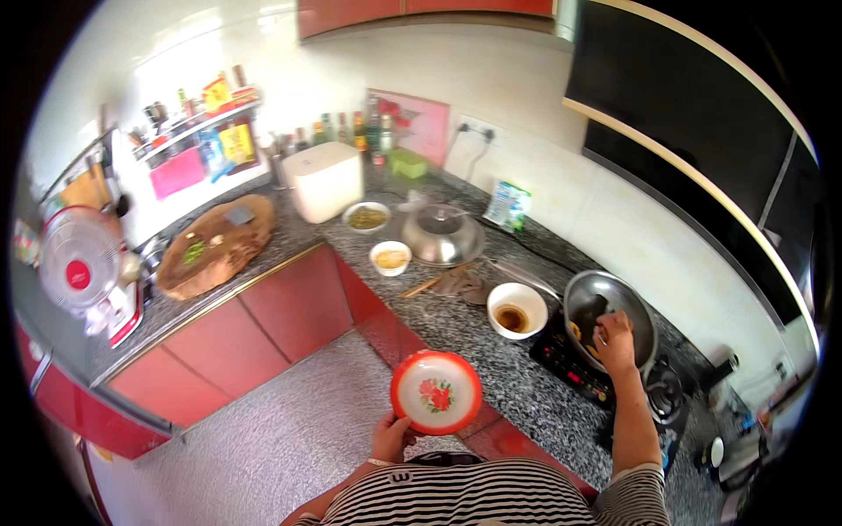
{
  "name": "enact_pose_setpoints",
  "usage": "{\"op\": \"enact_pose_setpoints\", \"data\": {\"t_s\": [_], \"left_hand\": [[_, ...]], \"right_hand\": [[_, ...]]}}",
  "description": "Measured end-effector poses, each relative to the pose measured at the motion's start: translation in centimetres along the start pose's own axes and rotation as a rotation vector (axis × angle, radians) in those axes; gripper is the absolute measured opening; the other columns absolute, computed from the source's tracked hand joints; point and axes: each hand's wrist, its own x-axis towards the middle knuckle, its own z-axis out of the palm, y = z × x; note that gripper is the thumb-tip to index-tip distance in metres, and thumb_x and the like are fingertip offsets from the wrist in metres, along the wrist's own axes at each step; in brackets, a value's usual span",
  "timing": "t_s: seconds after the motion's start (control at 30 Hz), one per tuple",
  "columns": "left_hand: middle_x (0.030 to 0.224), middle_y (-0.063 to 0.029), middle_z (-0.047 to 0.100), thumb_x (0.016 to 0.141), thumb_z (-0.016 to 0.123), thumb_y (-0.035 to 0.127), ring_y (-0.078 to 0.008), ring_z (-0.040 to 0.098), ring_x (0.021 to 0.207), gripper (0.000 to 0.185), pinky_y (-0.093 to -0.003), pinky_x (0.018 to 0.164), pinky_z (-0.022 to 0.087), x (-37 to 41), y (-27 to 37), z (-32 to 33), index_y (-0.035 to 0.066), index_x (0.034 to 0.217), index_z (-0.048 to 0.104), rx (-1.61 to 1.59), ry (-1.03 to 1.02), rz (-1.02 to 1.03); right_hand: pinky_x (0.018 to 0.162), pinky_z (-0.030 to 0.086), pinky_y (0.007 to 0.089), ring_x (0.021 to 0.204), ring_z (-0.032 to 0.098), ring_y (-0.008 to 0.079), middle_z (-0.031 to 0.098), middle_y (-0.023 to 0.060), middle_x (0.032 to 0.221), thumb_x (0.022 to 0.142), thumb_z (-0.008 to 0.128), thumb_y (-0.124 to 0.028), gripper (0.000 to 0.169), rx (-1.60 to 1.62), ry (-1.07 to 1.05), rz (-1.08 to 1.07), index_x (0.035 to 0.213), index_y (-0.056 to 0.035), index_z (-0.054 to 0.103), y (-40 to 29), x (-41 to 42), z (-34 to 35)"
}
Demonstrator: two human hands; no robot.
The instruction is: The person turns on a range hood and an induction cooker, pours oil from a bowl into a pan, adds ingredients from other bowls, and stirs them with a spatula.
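Observation:
My left hand (393, 436) grips the rim of a red-edged plate (437, 393) with a red flower pattern, held in front of my body beside the counter edge. My right hand (615, 335) is over a metal wok (639, 297), closed around a small utensil that is mostly hidden by the fingers. Some yellowish food (574, 331) lies in the wok, partly covered by my hand. Beneath the wok is a black induction cooker (572, 376) with lit red marks. A white bowl (518, 292) with brown liquid stands to the left of the wok.
A domed metal lid (442, 235), a bowl of yellow food (391, 258), a bowl of greenish food (366, 217) and wooden chopsticks (421, 286) lie on the granite counter. Further left stand a white appliance (323, 181) and a wooden chopping board (217, 253) holding a cleaver. A fan (80, 260) is at far left.

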Motion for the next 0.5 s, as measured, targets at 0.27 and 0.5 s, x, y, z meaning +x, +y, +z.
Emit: {"op": "enact_pose_setpoints", "data": {"t_s": [0.27,0.5], "left_hand": [[0.075,-0.0075,0.065,0.083,0.052,0.005,-0.0152,0.06,0.054,0.02,-0.0234,0.044,0.043,3.0,2.7,-1.9,0.002,0.101,0.058,0.01,-0.1,-0.091],[0.076,-0.0074,0.065,0.084,0.051,0.005,-0.015,0.059,0.054,0.023,-0.0234,0.044,0.043,3.9,3.2,-1.3,0.001,0.106,0.057,0.063,-0.182,-0.149]], "right_hand": [[0.072,0.047,0.0336,0.082,0.058,0.0264,0.057,0.0111,0.089,0.075,0.066,0.0,0.018,0.133,-0.116,0.054,0.092,-0.0027,0.061,-7.7,0.0,-6.5],[0.074,0.048,0.0318,0.083,0.059,0.0247,0.059,0.0099,0.087,0.074,0.067,-0.003,0.016,0.087,-0.147,0.11,0.09,-0.0035,0.063,-12.6,-0.2,-10.9]]}}
